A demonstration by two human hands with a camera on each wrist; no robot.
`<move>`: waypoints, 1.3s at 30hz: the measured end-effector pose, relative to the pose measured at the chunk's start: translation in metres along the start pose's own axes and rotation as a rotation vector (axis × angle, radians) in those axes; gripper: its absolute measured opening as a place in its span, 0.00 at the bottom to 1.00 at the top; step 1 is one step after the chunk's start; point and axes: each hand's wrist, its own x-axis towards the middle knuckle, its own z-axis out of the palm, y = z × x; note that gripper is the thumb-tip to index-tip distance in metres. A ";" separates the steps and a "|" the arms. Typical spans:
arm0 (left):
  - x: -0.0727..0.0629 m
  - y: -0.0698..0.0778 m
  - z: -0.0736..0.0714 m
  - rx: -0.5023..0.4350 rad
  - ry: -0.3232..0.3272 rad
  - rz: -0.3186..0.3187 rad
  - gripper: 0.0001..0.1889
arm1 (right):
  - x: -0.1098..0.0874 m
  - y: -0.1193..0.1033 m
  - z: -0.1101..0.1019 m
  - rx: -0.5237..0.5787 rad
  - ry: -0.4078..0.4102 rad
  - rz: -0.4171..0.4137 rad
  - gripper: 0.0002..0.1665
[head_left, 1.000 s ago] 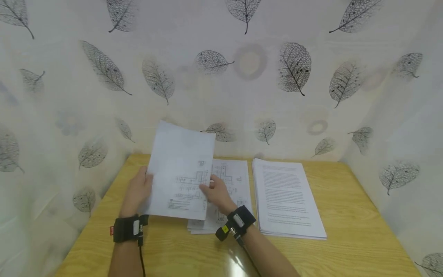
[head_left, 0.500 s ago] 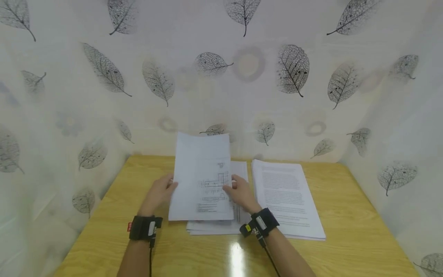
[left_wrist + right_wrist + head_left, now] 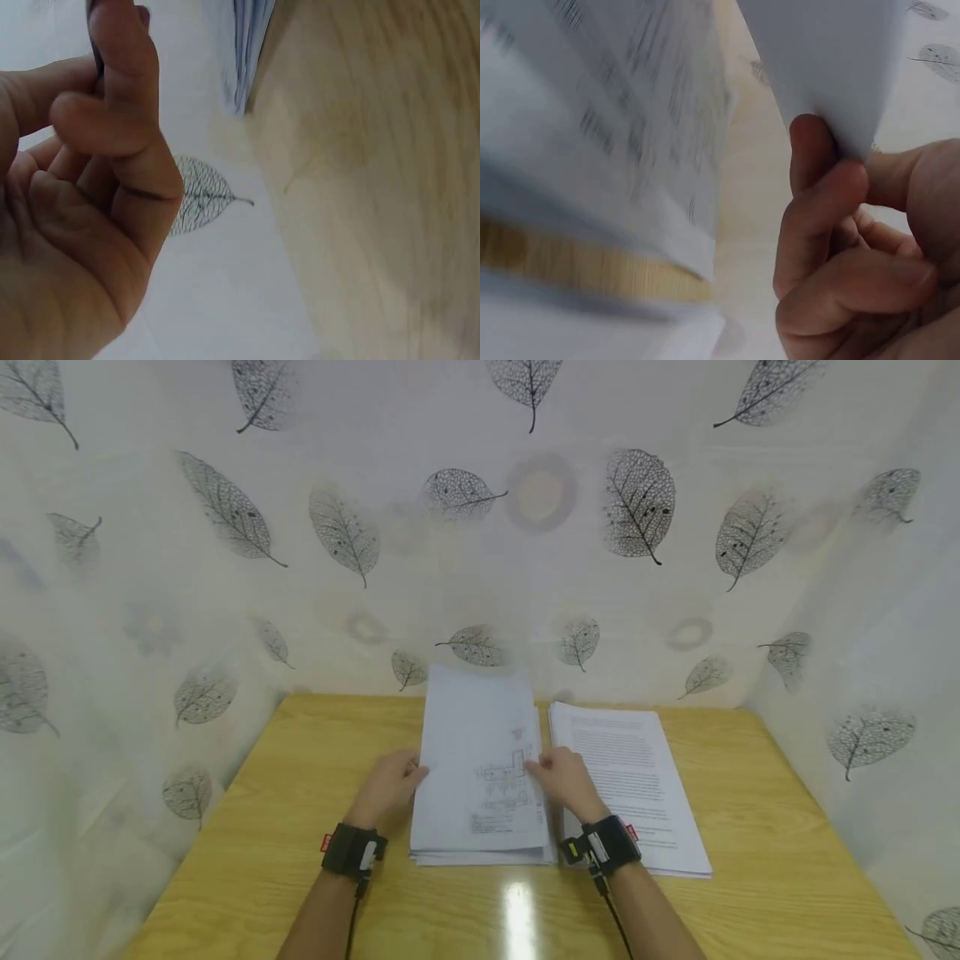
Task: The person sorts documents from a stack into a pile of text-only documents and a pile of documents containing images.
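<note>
A white paper sheet [image 3: 465, 735] with a faint printed diagram is held up between both hands, tilted over a stack of papers [image 3: 487, 860]. At its left edge, my left hand [image 3: 386, 787] pinches it between thumb and fingers. My right hand [image 3: 572, 783] pinches the right edge; in the right wrist view, the sheet [image 3: 825, 67] rises from between the thumb and fingertips, with the other fingers curled below. The lower edge of the sheet is close over the stack, covering most of it. In the left wrist view, the stack's layered edge [image 3: 241, 60] shows beyond the fingers.
A second stack of text pages [image 3: 618, 760] lies just right, partly under the right hand and wrist. The wooden table [image 3: 757, 827] ends at a leaf-patterned cloth backdrop [image 3: 540, 568]. Both wrists wear black straps [image 3: 351, 850] with cables.
Both hands have carried the sheet rightward and lower, from left of the middle stack to over it. The stacks on the table have stayed in place.
</note>
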 end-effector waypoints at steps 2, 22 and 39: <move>0.000 0.001 0.006 0.001 -0.002 -0.016 0.08 | -0.002 0.003 0.001 -0.039 -0.013 0.005 0.23; -0.010 0.012 0.017 0.077 -0.093 -0.182 0.09 | -0.009 0.012 0.009 -0.155 -0.065 0.072 0.23; -0.015 0.015 0.011 0.030 -0.089 -0.224 0.12 | -0.008 0.008 0.013 -0.222 -0.085 0.092 0.26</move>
